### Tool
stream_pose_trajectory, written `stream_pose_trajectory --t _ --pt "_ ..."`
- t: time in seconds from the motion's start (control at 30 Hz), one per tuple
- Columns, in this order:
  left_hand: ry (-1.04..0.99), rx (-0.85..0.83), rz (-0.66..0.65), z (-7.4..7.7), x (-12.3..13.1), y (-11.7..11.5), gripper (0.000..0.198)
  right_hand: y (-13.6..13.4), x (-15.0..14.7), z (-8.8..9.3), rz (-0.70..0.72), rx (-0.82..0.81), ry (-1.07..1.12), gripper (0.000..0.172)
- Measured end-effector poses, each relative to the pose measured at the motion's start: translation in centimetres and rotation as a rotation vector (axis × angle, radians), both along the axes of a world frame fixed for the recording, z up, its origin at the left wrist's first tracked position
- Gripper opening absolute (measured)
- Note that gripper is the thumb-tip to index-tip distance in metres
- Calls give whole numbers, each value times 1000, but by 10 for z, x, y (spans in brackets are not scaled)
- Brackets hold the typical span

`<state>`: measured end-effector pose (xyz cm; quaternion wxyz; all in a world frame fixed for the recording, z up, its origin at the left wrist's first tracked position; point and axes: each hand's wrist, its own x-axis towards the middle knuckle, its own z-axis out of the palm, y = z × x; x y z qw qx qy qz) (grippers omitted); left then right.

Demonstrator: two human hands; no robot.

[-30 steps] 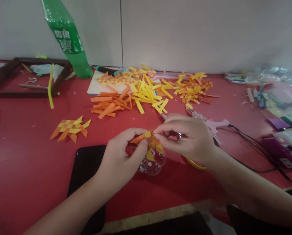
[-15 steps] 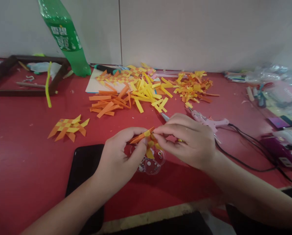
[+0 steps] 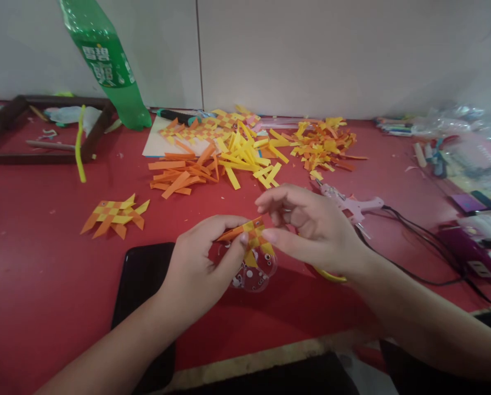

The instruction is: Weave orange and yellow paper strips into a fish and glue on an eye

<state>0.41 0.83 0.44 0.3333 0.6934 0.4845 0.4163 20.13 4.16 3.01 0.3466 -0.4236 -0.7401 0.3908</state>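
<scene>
My left hand point(image 3: 202, 263) pinches a small woven piece of orange and yellow paper strips point(image 3: 251, 235) just above the red table point(image 3: 43, 274). My right hand point(image 3: 311, 227) hovers beside it, fingers loosely apart, thumb tip near the piece's right edge and holding nothing. Under the piece lies a clear plastic case of googly eyes point(image 3: 255, 273). A finished woven paper shape point(image 3: 113, 215) lies to the left on the table.
Loose orange strips point(image 3: 183, 173) and yellow strips point(image 3: 249, 156) are heaped behind the hands, with scraps point(image 3: 325, 144) to their right. A pink glue gun point(image 3: 352, 206) with a black cord lies at right. A green bottle point(image 3: 109, 60), a wooden frame point(image 3: 43, 129) and a black phone point(image 3: 144, 291) are nearby.
My right hand has let go of the woven piece and opened, lifting slightly away. My left hand keeps its pinch on the piece.
</scene>
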Motion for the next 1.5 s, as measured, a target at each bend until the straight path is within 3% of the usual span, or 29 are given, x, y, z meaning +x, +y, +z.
stream_pose_trajectory --t 0.1,0.23,0.33,0.4,0.47,0.53,0.63,0.8,0.93,1.03,1.5 --pt "12 32 -33 -3 0 1 11 1 -2 -1 48 -143 44 20" --pt "18 77 -26 -7 1 4 10 -1 -6 -2 2 -193 77 15" --pt "91 108 -17 4 -7 6 24 -4 -2 -1 -40 -220 116 16" --pt "282 164 -18 19 -18 4 37 -5 3 -3 -62 -227 143 17" --pt "556 188 104 33 -34 -2 43 -7 10 -6 -88 -225 162 15" --pt "784 152 234 37 -51 -13 55 -9 17 -11 -130 -218 164 16" --pt "1017 52 265 22 -69 -33 70 -11 25 -21 -196 -212 160 18" --pt "1332 -28 268 -9 -71 -54 46 -10 28 -36 -248 -219 193 22" --pt "1377 -51 369 -4 -56 -48 37 -9 26 -40 -236 -216 204 23" --pt "1370 -116 360 2 -50 -41 40 -8 24 -39 -228 -191 235 23" --pt "1364 -150 314 -2 -55 -35 48 -8 18 -38 -185 -203 269 23"
